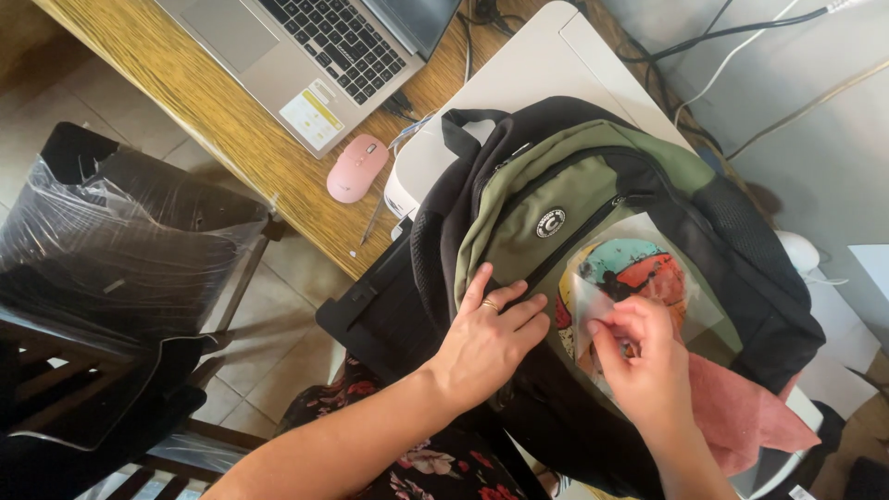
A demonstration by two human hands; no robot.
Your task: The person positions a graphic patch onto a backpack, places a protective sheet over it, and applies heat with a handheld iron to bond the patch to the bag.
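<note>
The right hand (648,361) pinches the near edge of a clear sleeve holding a colourful round patch (630,270), which lies just far of its fingers on the green backpack (593,278); the left hand (486,338) presses flat, open, just left beside the diagonal zip.

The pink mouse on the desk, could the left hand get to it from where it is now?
Probably yes. The left hand lies flat on the green backpack, holding nothing, and the pink mouse sits uncovered on the wooden desk beyond the bag's edge, with nothing between them.
</note>
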